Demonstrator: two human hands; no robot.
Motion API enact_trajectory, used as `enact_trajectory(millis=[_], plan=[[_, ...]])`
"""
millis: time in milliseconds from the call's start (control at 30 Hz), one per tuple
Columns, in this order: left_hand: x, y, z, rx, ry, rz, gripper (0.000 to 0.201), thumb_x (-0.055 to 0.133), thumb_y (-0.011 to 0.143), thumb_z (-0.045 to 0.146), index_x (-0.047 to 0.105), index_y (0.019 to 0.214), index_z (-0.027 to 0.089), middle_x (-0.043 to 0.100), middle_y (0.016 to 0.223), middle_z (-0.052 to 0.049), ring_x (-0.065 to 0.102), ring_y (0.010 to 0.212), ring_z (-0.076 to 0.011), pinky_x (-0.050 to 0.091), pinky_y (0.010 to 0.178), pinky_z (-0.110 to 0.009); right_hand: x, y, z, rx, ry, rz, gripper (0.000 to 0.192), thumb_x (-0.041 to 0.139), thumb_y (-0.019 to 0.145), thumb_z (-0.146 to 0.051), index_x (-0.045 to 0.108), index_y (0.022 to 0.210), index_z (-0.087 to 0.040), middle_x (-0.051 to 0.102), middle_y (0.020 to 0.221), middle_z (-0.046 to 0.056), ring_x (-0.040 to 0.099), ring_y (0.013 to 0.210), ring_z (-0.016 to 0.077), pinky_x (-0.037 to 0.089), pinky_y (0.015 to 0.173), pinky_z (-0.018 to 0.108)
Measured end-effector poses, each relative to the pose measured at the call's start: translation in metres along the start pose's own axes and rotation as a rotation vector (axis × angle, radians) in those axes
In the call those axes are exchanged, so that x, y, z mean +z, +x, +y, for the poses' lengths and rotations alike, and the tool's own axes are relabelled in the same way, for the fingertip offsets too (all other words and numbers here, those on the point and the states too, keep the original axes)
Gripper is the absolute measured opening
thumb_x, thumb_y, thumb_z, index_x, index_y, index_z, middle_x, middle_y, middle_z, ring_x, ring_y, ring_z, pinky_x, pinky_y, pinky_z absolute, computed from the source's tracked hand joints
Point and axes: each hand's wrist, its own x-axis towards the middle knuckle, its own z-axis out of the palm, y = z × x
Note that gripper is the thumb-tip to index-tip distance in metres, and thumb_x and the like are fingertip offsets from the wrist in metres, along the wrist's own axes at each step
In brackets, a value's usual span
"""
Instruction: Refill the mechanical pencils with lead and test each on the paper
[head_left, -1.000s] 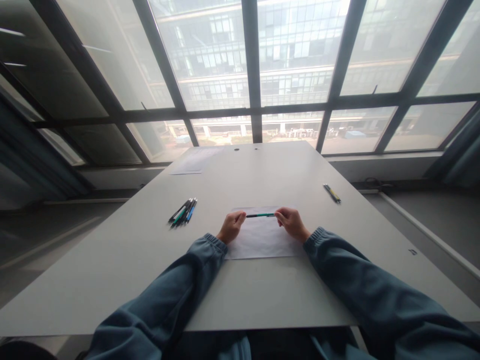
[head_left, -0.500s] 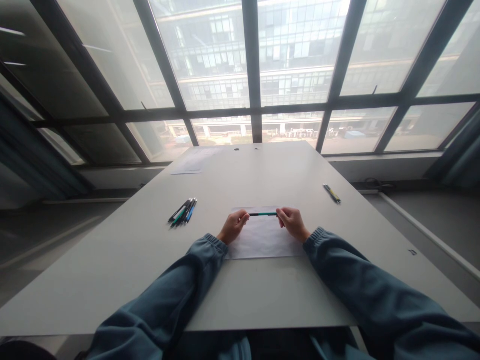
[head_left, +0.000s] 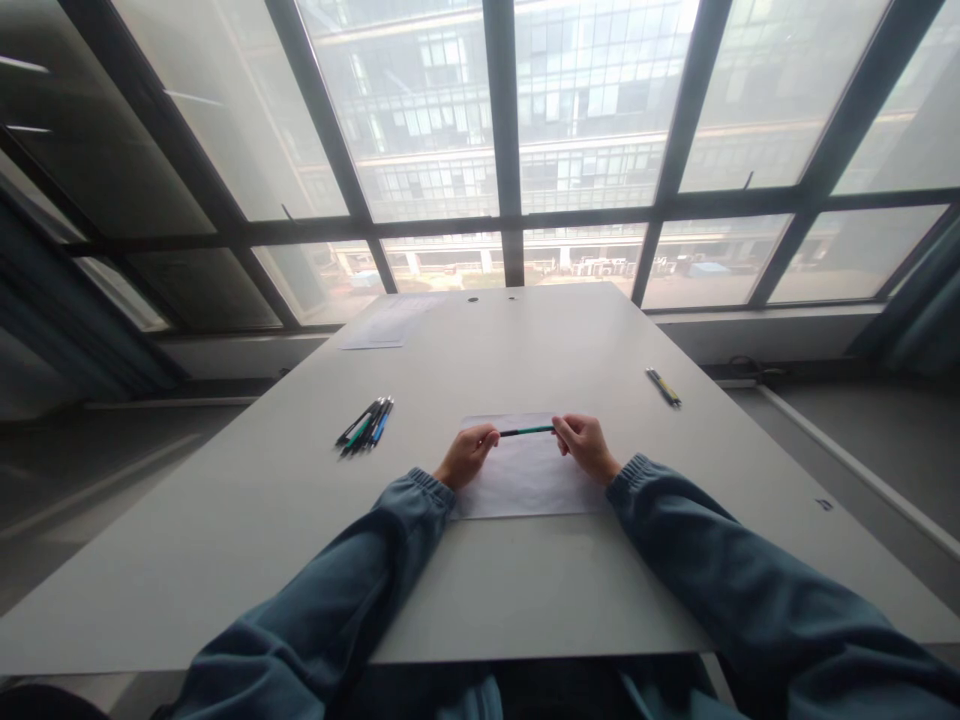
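Between my two hands a slim pen [head_left: 526, 431], green with a black section at its left, is stretched nearly level. My left hand [head_left: 469, 452] is closed on its left end, and my right hand [head_left: 585, 445] pinches the right end. Both ends are hidden by the fingers. Beneath the pen lies a white sheet of paper [head_left: 531, 485] on the white table [head_left: 555, 580]. My left wrist and right wrist are over the sheet's side edges.
Several pens [head_left: 365, 427], black, green and blue, lie in a bundle to the left. A small group of yellow and dark pens [head_left: 663, 388] rests at the right. Another paper sheet [head_left: 379, 325] is at the far left, and windows [head_left: 435, 120] stand behind the table.
The pen has tilted slightly, its left end a little lower than before. Both hands stay in almost the same place.
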Motion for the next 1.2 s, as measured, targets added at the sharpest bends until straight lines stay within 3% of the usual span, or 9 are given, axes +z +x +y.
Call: enact_trajectory(millis=[167,367,567,667,800,933,1200], plan=[[0.0,-0.001,-0.005,0.016,0.038,0.025,0.047,0.039,0.099,0.047,0.045,0.063,0.017,0.039,0.058,0.004,0.037,0.057,-0.0107,0.03,0.056,-0.024,-0.002,0.0,0.001,0.006,-0.012,-0.069,0.047,0.058,0.088,-0.055,0.06,0.06,-0.017,0.056,0.047,-0.001,0.048,0.043,0.0104,0.036,0.046,0.022],[0.003,-0.001,-0.011,-0.036,-0.016,0.075,0.054,0.034,0.1,0.05,0.035,0.055,0.019,0.036,0.051,0.003,0.034,0.051,-0.011,0.026,0.05,-0.026,0.001,0.001,0.007,-0.011,-0.002,-0.075,0.038,0.062,0.085,-0.052,0.066,0.074,-0.016,0.056,0.049,-0.002,0.048,0.045,0.0109,0.036,0.046,0.022],[0.001,-0.001,-0.006,-0.042,-0.035,0.07,0.061,0.032,0.099,0.058,0.056,0.06,0.017,0.046,0.052,0.001,0.045,0.052,-0.0121,0.036,0.054,-0.025,0.002,0.001,0.003,-0.028,-0.041,-0.051,0.039,0.061,0.086,-0.054,0.066,0.074,-0.016,0.057,0.05,-0.001,0.049,0.045,0.0116,0.038,0.047,0.023],[0.0,0.0,-0.003,-0.022,-0.104,0.081,0.058,0.034,0.097,0.06,0.067,0.084,0.015,0.056,0.061,0.0,0.051,0.056,-0.0125,0.043,0.059,-0.025,0.001,0.001,0.001,-0.035,-0.04,-0.021,0.038,0.061,0.086,-0.052,0.066,0.075,-0.017,0.057,0.052,-0.001,0.051,0.048,0.0125,0.04,0.049,0.024],[0.0,0.003,-0.002,-0.036,-0.148,0.18,0.044,0.051,0.093,0.055,0.063,0.11,0.016,0.066,0.082,-0.004,0.06,0.067,-0.0131,0.047,0.061,-0.024,0.0,0.001,0.0,-0.054,-0.04,0.023,0.035,0.06,0.088,-0.049,0.063,0.074,-0.017,0.057,0.054,-0.001,0.051,0.05,0.0125,0.04,0.051,0.024],[0.001,0.004,-0.002,-0.012,-0.084,0.248,0.033,0.064,0.088,0.044,0.063,0.108,0.018,0.069,0.095,-0.006,0.064,0.077,-0.0144,0.049,0.06,-0.022,0.0,0.002,0.0,-0.055,-0.049,0.041,0.034,0.059,0.088,-0.048,0.063,0.074,-0.017,0.056,0.054,-0.001,0.051,0.05,0.0123,0.04,0.05,0.024],[0.0,0.004,0.004,0.043,-0.029,0.274,0.021,0.061,0.091,0.038,0.066,0.096,0.018,0.068,0.093,-0.006,0.064,0.076,-0.0143,0.049,0.057,-0.022,0.0,0.001,-0.002,-0.058,-0.062,0.044,0.034,0.058,0.089,-0.048,0.063,0.075,-0.017,0.057,0.054,-0.001,0.052,0.05,0.013,0.041,0.05,0.025]])
